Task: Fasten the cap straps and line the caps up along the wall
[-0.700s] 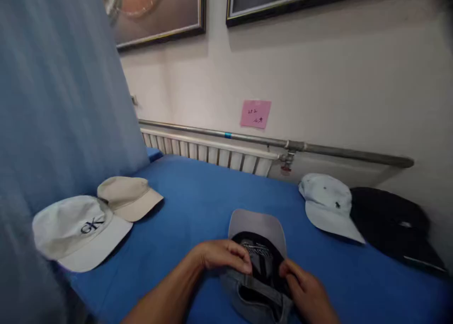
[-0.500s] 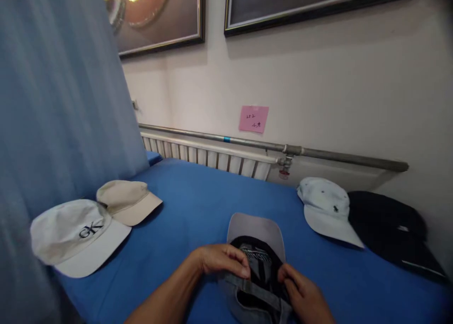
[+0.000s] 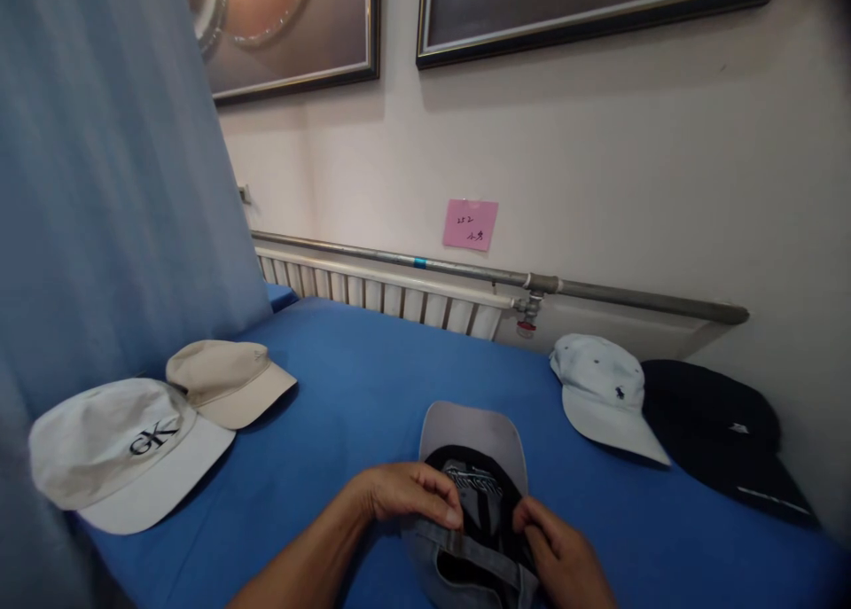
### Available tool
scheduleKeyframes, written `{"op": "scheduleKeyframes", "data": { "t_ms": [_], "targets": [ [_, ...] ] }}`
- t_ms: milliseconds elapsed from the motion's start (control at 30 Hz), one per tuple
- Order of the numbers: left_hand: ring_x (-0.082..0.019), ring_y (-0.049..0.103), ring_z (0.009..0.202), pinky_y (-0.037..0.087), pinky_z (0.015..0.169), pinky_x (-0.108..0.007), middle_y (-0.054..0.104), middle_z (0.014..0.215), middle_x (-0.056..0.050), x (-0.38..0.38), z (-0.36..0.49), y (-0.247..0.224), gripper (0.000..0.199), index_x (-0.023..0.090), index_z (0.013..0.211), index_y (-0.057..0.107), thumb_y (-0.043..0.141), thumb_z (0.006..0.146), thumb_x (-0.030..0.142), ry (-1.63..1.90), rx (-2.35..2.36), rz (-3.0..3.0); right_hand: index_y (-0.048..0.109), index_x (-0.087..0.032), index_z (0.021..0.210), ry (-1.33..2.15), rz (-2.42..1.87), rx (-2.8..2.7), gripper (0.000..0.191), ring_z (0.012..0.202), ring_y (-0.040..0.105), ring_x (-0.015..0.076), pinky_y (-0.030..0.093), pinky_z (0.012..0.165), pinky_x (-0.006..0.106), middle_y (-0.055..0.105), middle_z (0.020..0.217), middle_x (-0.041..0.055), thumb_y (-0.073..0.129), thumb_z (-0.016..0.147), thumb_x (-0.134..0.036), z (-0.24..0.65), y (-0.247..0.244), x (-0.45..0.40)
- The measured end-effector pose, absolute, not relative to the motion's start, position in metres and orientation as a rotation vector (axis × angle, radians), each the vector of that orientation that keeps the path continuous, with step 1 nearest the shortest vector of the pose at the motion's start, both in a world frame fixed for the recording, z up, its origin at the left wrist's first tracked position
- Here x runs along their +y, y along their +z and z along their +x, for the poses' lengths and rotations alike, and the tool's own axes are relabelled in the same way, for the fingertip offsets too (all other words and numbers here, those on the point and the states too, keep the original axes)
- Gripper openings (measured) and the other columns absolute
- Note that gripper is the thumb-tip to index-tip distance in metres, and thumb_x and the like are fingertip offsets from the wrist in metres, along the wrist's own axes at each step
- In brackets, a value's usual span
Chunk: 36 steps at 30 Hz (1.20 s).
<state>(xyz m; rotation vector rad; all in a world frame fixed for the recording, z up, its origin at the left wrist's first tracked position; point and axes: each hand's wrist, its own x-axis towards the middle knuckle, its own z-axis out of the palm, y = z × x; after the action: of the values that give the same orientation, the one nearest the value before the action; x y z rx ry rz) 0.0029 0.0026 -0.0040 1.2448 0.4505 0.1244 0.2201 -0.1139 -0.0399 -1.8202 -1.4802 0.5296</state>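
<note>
A grey baseball cap (image 3: 473,425) lies upside down on the blue-covered bed (image 3: 352,378), its brim pointing away from me and its dark inside showing. My left hand (image 3: 416,495) is closed on the left side of the cap's rim, thumb and fingers pinched together. On the opposite side, my right hand (image 3: 558,547) grips the rim with the fingers curled inside. The back strap and its opening face me, and the cap's lower edge runs out of the picture.
At left sit a white cap (image 3: 126,449) with dark letters and a beige cap (image 3: 230,380). To the right are a pale cap (image 3: 602,396) and a black cap (image 3: 718,436). A blue curtain (image 3: 120,192) hangs left; a radiator (image 3: 392,299) and pipe (image 3: 631,297) line the wall.
The view has shifted slightly, so most things sit a little further left. Both hands keep their hold on the grey cap, with barely any movement.
</note>
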Motion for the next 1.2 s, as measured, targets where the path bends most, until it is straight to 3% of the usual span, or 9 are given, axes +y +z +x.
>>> {"op": "scheduleKeyframes", "data": {
  "t_ms": [267,833,1067,1200],
  "targets": [
    [-0.008,0.056,0.064,0.043,0.072,-0.023,0.067,0.070,0.004,0.002,0.003,-0.003,0.043,0.019,0.070,0.073,0.089,0.046,0.051,0.117,0.451,1.250,0.046,-0.024,0.061,0.552,-1.872,-1.519,0.017,0.055,0.049,0.0171,0.038,0.056,0.027,0.049,0.055,-0.0016,0.034,0.068,-0.034,0.210,-0.011,-0.115],
    [-0.008,0.053,0.065,0.041,0.072,-0.023,0.064,0.070,0.005,0.001,0.003,0.002,0.047,0.019,0.070,0.071,0.088,0.046,0.056,0.068,0.456,1.306,0.048,-0.024,0.064,0.532,-1.826,-1.514,0.015,0.057,0.050,0.0165,0.040,0.058,0.026,0.052,0.058,-0.0022,0.037,0.073,-0.028,0.211,-0.017,-0.119],
    [-0.009,0.052,0.063,0.041,0.067,-0.024,0.063,0.068,0.003,-0.001,0.002,0.005,0.044,0.018,0.070,0.070,0.083,0.054,0.057,0.074,0.439,1.387,0.046,-0.023,0.061,0.479,-1.753,-1.502,0.014,0.058,0.051,0.0168,0.039,0.059,0.027,0.053,0.058,-0.0008,0.036,0.070,-0.020,0.207,-0.015,-0.117],
    [-0.010,0.053,0.066,0.041,0.069,-0.024,0.063,0.069,0.003,-0.004,-0.001,0.008,0.029,0.018,0.073,0.071,0.082,0.063,0.042,0.092,0.439,1.423,0.050,-0.022,0.062,0.497,-1.728,-1.470,0.016,0.062,0.054,0.0168,0.041,0.062,0.028,0.056,0.061,0.0003,0.038,0.069,-0.016,0.203,-0.009,-0.115]
  ]
}}
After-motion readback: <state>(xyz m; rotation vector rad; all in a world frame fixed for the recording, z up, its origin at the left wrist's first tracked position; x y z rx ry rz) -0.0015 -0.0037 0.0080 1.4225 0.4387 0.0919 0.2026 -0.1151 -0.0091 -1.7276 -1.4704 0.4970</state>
